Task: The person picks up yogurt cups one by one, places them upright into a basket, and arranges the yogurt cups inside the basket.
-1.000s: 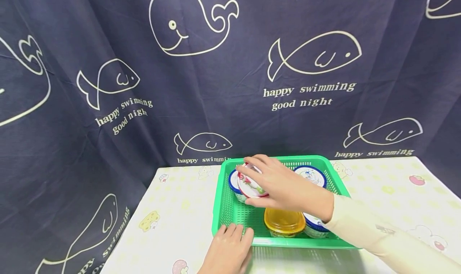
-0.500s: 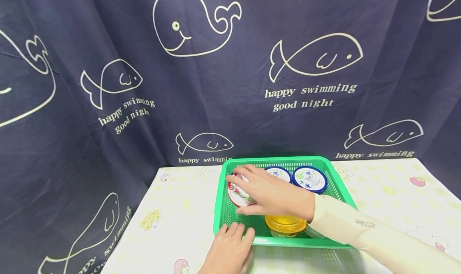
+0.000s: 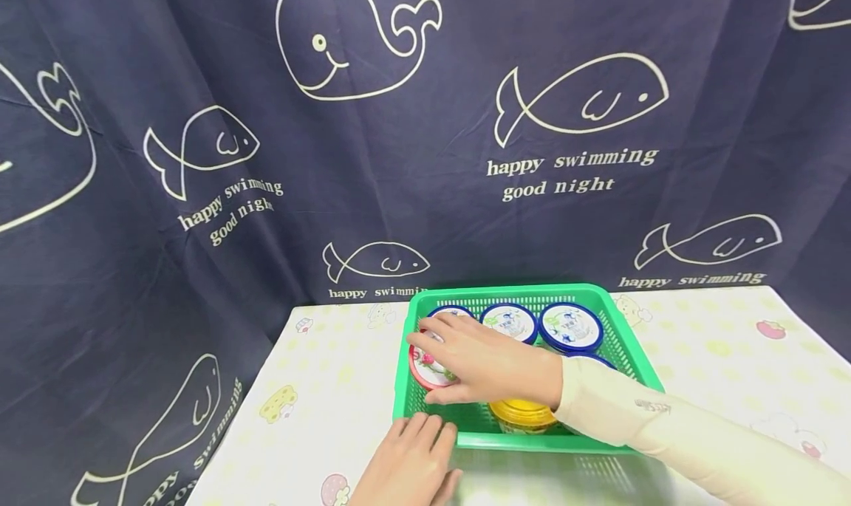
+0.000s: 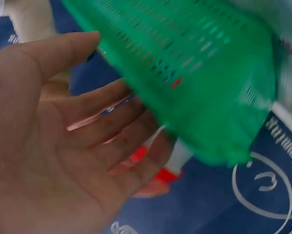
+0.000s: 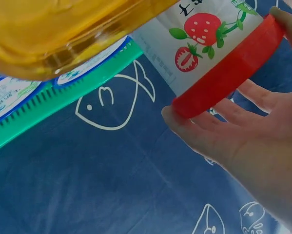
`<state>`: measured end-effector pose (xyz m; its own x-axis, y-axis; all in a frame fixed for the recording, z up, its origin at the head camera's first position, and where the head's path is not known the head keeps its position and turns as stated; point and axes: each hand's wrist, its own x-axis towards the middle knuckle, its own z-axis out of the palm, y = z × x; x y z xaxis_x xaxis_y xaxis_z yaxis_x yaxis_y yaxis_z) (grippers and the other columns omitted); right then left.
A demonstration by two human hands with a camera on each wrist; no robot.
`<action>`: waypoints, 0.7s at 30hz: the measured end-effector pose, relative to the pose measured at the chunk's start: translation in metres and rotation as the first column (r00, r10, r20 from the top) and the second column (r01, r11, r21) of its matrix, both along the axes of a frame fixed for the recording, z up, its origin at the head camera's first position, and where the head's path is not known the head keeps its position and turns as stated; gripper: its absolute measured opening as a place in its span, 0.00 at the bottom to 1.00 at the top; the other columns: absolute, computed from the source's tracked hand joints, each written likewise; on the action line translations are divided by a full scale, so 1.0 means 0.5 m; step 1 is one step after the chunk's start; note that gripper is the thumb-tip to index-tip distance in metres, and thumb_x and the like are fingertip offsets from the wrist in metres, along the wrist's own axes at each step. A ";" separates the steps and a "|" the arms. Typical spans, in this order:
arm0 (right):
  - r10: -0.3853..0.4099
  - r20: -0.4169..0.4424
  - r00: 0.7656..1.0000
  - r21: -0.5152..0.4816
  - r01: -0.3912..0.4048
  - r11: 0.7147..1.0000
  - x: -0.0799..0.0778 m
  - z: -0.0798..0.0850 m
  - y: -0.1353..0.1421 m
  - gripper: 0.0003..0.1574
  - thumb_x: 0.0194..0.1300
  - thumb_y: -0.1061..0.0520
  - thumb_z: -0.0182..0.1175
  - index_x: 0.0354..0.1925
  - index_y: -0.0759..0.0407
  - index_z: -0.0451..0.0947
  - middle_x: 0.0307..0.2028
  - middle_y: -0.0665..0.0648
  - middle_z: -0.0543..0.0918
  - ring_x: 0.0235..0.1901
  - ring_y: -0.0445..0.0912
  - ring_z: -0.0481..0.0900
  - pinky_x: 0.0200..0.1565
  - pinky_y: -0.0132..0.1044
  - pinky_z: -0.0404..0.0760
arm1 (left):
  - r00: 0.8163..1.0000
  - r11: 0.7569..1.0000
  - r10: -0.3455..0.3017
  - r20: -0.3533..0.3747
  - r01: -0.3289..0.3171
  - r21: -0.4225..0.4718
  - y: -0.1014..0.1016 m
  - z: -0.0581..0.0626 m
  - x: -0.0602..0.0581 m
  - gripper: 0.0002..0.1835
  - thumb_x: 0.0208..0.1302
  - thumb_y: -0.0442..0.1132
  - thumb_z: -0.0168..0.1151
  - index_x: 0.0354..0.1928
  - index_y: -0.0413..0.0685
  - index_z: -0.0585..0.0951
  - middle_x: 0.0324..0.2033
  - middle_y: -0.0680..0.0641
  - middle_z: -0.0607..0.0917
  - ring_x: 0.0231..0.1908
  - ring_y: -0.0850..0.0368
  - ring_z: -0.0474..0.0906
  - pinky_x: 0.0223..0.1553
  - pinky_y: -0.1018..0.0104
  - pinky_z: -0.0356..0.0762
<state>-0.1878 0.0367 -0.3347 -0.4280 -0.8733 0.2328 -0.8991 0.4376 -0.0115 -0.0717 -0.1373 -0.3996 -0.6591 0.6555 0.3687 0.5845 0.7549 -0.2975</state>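
Observation:
My right hand (image 3: pixel 488 362) grips a white tub with a red lid (image 3: pixel 425 369) over the left side of a green plastic basket (image 3: pixel 518 292). Strawberries are printed on the tub's wall (image 5: pixel 167 63), and in the right wrist view thumb and fingers span the lid's rim. Part of that lid is hidden under the hand in the head view. My left hand (image 3: pixel 411 458) is at the basket's near left corner, fingertips right at the rim. In the left wrist view its fingers lie fairly straight beside the basket wall (image 4: pixel 199 78), with the thumb apart.
Several blue-lidded tubs stand in the basket, among them one at the back middle (image 3: pixel 508 321) and one at the back right (image 3: pixel 572 326). A yellow-lidded tub (image 3: pixel 524 417) is at the front. Behind the patterned tablecloth (image 3: pixel 326 388) hangs a dark blue curtain (image 3: pixel 399 173).
My right hand has carried the red-lidded tub left and toward me, away from above the back left blue-lidded tub. My left hand has shifted slightly left at the rim.

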 end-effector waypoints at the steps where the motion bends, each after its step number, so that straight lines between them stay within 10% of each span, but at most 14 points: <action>1: 0.006 -0.002 1.000 0.000 -0.006 1.000 0.002 -0.001 -0.001 0.48 0.63 0.30 0.61 0.70 0.54 0.63 0.64 0.57 0.72 0.64 0.54 0.69 0.66 0.50 0.68 | 1.000 1.000 0.009 0.009 -0.009 -0.001 -0.005 0.009 0.003 0.24 0.56 0.57 0.69 0.46 0.47 0.81 0.37 0.53 0.80 0.40 0.57 0.76 0.41 0.63 0.76; 8: 0.017 0.001 1.000 0.041 -0.017 0.999 0.019 -0.011 -0.005 0.46 0.62 0.30 0.61 0.69 0.52 0.65 0.62 0.56 0.73 0.60 0.52 0.72 0.63 0.46 0.71 | 0.998 0.997 0.063 0.015 -0.063 0.051 -0.033 0.049 0.015 0.17 0.58 0.51 0.68 0.40 0.45 0.82 0.27 0.53 0.79 0.31 0.57 0.76 0.35 0.66 0.76; 21: -0.008 -0.030 1.000 0.156 0.012 0.988 0.033 -0.038 -0.019 0.40 0.61 0.33 0.64 0.63 0.52 0.70 0.50 0.53 0.77 0.47 0.47 0.76 0.49 0.39 0.80 | 0.994 0.991 0.063 -0.088 -0.052 0.123 -0.028 0.036 0.015 0.15 0.54 0.49 0.70 0.23 0.49 0.76 0.16 0.54 0.71 0.18 0.59 0.71 0.19 0.69 0.68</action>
<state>-0.1713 0.0273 -0.3535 -0.4318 -0.8957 0.1060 -0.8937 0.4407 0.0836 -0.0641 -0.1514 -0.3813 -0.6545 0.5644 0.5031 0.5134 0.8203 -0.2522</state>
